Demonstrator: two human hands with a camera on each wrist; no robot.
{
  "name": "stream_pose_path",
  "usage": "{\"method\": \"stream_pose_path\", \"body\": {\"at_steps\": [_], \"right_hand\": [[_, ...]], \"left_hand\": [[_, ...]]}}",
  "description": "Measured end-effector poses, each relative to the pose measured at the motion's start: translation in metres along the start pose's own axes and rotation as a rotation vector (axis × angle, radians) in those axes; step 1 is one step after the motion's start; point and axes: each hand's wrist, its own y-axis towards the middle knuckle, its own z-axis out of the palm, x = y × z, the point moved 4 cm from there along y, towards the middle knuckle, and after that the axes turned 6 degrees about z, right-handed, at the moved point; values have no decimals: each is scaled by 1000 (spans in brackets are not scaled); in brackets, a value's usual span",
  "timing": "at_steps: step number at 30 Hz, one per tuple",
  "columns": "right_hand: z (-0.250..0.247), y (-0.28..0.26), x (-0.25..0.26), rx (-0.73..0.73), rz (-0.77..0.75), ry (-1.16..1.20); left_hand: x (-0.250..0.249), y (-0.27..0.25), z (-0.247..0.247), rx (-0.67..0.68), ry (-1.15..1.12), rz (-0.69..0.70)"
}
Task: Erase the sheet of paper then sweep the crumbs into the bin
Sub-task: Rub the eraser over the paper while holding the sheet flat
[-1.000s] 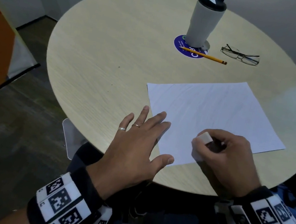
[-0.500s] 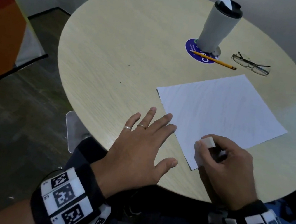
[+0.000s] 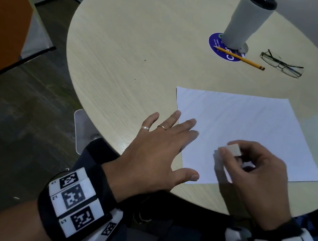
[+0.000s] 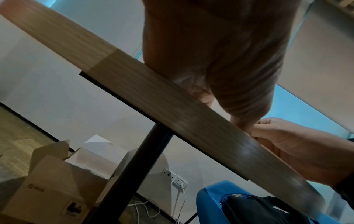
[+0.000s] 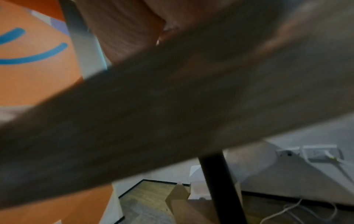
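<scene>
right hand [image 3: 257,177] pinches a white eraser [image 3: 232,149] against the sheet of paper [image 3: 243,123]; left hand [image 3: 161,150], fingers spread flat, presses the sheet's near corner on the round table [image 3: 135,43].

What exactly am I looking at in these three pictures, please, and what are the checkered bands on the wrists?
No machine here: a person works at a round table. One camera sits on the head; one on each wrist looks along the hand, so those views mostly show the table's edge from below. The checkered bands are strapped round the wrists; their purpose isn't shown. The left hand lies flat at the edge of the sheet of paper. The right hand pinches a white eraser in its fingers. Farther back are a tumbler, pencil and glasses.
</scene>
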Motion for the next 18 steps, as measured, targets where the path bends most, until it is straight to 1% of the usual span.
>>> {"method": "stream_pose_path", "body": {"at_steps": [1, 2, 5, 7, 11, 16, 18], "right_hand": [[-2, 1, -1, -22, -8, -4], [0, 0, -1, -14, -17, -9], [23, -17, 9, 93, -78, -68], [28, -19, 11, 126, -122, -97], [7, 3, -7, 92, -32, -17], [19, -13, 7, 144, -106, -37], [11, -2, -5, 147, -56, -14]], "left_hand": [[0, 1, 0, 10, 12, -7], [0, 1, 0, 19, 24, -15], [1, 2, 1, 40, 43, -26], [0, 3, 1, 40, 42, -27], [-1, 4, 0, 63, 33, -36], [-2, 4, -1, 71, 32, -43], [-2, 4, 0, 76, 26, -40]]}}
